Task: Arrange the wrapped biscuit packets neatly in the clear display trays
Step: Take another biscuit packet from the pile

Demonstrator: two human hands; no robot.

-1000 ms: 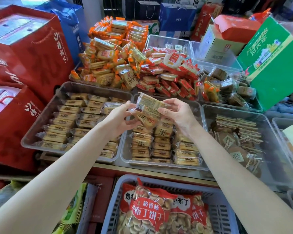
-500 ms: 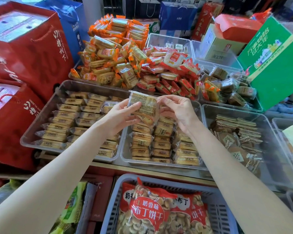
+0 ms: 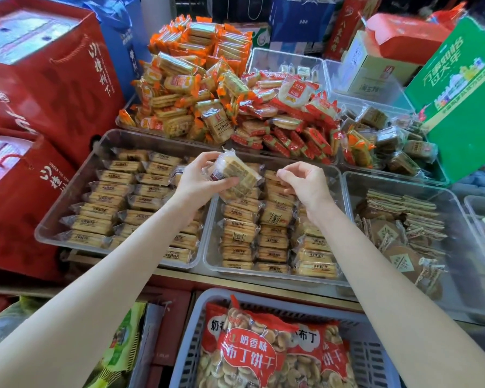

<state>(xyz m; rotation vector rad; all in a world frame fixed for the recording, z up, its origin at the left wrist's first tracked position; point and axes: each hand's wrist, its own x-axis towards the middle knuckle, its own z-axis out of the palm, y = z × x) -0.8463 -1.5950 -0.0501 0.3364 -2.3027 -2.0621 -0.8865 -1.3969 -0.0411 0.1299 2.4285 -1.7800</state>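
Head view: left hand [image 3: 200, 180] grips a wrapped biscuit packet [image 3: 235, 177], fingers and thumb curled round its left end; packet is tilted, lifted above the seam between two clear trays, over the far end of the middle tray [image 3: 212, 257]; right hand [image 3: 305, 183] sits just right of the packet, not touching it, fingers loosely curled with thumb and forefinger close together, holding nothing that can be made out; both bare forearms reach in from the bottom edge; middle tray holds three columns of tan packets laid flat in neat rows, labels up; left tray [image 3: 67, 211] beside it holds similar tan packets in rows, slightly overlapped; right tray [image 3: 465, 247] holds darker flat packets, some stacked on edge, some round ones lying loose, less tidy; behind the trays, a heaped pile of orange-wrapped packets [image 3: 196, 79] and next to it a pile of red-wrapped packets [image 3: 286, 116], both unsorted; farther right a tray of mixed dark-wrapped packets [image 3: 398, 147]; red gift boxes [image 3: 39, 79] stand at the left, a green carton [image 3: 465, 102] leans at the right; nearest the camera, a grey slotted basket [image 3: 375, 359] holds large red bags of small round biscuits [image 3: 252, 357].
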